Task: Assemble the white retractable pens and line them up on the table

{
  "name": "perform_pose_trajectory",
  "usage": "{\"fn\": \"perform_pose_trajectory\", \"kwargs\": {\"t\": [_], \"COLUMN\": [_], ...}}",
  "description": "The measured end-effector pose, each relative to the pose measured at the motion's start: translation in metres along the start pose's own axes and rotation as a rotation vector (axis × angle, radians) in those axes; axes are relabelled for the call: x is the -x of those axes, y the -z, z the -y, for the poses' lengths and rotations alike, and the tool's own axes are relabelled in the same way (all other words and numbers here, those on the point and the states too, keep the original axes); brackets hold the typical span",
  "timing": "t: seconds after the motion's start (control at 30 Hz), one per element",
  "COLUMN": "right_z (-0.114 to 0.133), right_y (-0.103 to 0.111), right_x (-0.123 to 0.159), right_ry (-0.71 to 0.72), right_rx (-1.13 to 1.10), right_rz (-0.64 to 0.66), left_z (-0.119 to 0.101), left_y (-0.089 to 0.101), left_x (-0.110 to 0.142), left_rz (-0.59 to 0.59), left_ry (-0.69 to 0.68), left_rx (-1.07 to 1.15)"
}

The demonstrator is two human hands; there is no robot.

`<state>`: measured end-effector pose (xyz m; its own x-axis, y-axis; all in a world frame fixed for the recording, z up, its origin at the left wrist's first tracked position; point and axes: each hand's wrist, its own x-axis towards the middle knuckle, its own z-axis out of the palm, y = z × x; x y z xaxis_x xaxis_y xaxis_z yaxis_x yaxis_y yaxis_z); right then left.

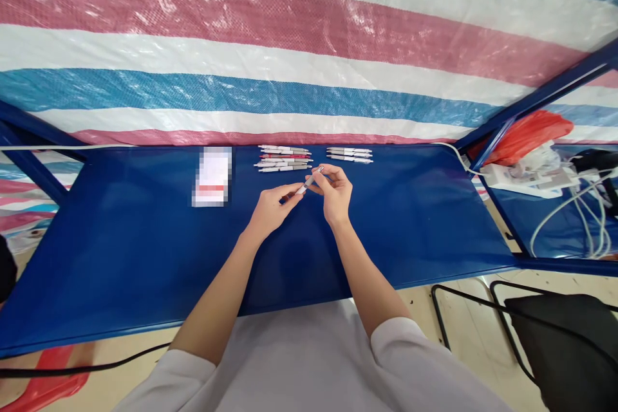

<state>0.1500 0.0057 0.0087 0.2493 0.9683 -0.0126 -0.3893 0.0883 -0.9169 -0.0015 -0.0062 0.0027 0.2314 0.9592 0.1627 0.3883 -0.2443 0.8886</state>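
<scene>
Between my two hands is a white and grey pen (309, 184), held tilted above the blue table. My left hand (275, 206) pinches its lower left end. The fingers of my right hand (334, 192) close around its upper right end. Just beyond my hands lies a group of several pens (284, 166), mostly white and grey with red on one, side by side. To the right of them is a smaller group of white pens (349, 154).
On the blue table (145, 257), a blurred white sheet or box (212, 177) lies to the left. A striped tarp (270, 90) hangs behind. At right are a red plastic bag (526, 135) and white cables (589, 225). A black chair (560, 341) stands at lower right.
</scene>
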Motion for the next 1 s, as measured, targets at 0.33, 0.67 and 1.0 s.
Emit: {"fn": "perform_pose_trajectory", "kwargs": {"t": [0.33, 0.67, 1.0], "right_z": [0.000, -0.005, -0.010], "right_y": [0.001, 0.012, 0.003], "right_x": [-0.002, -0.003, -0.003], "right_ry": [-0.041, -0.114, -0.082], "right_rx": [-0.008, -0.100, -0.113], "right_rz": [-0.002, 0.095, -0.064], "left_z": [0.004, 0.002, 0.000], "left_y": [-0.001, 0.012, 0.004], "left_x": [0.001, 0.000, 0.003], "left_rz": [-0.032, 0.252, 0.153], "left_ry": [0.017, 0.232, 0.141], "left_rx": [-0.009, 0.278, 0.107]}}
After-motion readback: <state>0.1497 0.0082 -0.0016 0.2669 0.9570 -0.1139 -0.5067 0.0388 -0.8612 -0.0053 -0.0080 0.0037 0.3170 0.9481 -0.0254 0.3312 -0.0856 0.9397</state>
